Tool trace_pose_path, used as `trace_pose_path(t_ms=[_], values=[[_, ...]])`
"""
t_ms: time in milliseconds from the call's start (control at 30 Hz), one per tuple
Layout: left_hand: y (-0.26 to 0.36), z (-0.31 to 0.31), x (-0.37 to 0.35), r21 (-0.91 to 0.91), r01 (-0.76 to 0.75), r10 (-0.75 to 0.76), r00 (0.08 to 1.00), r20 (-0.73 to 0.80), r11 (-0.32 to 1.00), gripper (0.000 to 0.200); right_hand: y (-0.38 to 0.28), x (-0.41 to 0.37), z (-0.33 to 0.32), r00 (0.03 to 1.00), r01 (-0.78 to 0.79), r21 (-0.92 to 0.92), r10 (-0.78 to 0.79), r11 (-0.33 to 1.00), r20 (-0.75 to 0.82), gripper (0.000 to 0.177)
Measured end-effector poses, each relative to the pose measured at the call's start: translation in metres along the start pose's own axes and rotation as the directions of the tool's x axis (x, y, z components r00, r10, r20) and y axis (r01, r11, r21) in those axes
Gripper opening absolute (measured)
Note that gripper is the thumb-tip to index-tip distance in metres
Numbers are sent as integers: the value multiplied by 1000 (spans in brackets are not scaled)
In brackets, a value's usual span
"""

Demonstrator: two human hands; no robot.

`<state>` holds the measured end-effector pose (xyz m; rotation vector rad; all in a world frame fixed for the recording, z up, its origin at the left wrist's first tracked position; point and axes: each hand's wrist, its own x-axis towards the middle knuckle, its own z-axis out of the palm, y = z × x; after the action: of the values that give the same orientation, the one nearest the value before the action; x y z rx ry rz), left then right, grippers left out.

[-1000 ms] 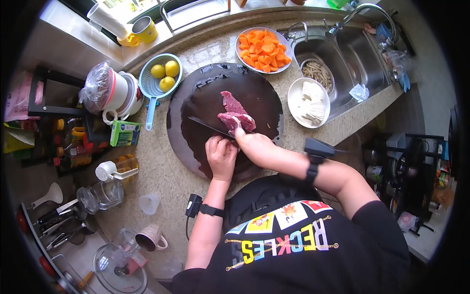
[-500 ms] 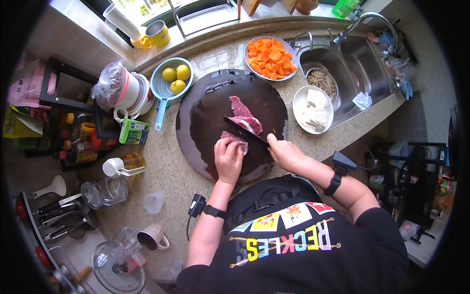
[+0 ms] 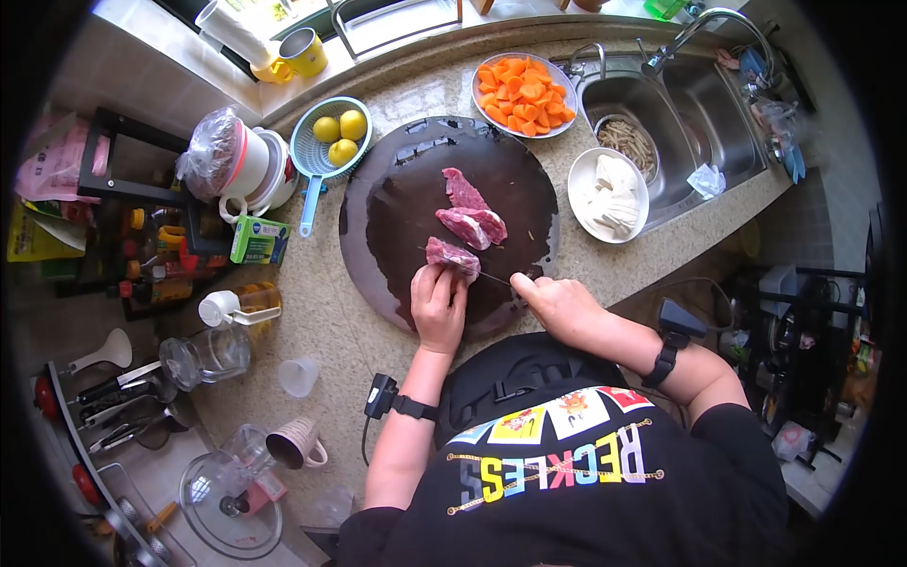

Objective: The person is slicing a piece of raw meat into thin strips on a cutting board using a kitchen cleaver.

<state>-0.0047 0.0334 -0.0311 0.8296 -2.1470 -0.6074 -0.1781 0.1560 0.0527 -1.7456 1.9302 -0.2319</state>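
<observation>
My left hand (image 3: 439, 307) presses its bent fingertips onto a piece of raw red meat (image 3: 452, 255) on the round dark cutting board (image 3: 387, 208). In my right hand (image 3: 564, 307) is a kitchen knife (image 3: 495, 279), its blade seen almost edge-on as a thin line beside the held piece. The fingers are wrapped round the handle and hide most of it. Just beyond, toward the window, lie cut pieces of meat (image 3: 472, 227), apart from the one under my left hand. Wet patches shine along the board's far edge.
Around the board stand a plate of carrot chunks (image 3: 524, 94), a bowl of white pieces (image 3: 607, 198), and a blue colander (image 3: 307, 151) with yellow fruit. The sink (image 3: 652, 104) is at the right. A clear cup (image 3: 299, 377) and a mug (image 3: 296, 444) stand to the left.
The knife has come back toward me from between the meat pieces and turned edge-on beside the held piece. My right hand has shifted slightly right and nearer; the left stays on the meat.
</observation>
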Motion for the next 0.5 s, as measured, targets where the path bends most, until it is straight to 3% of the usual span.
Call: trace_pose_path(t_ms=[233, 500], values=[[-7, 8, 1, 26, 2, -3, 998, 56, 1000, 30, -1, 6, 2, 997, -23, -46, 26, 999, 69, 30], [-9, 15, 4, 21, 72, -72, 997, 2, 997, 31, 1, 9, 0, 993, -33, -26, 35, 999, 111, 24]])
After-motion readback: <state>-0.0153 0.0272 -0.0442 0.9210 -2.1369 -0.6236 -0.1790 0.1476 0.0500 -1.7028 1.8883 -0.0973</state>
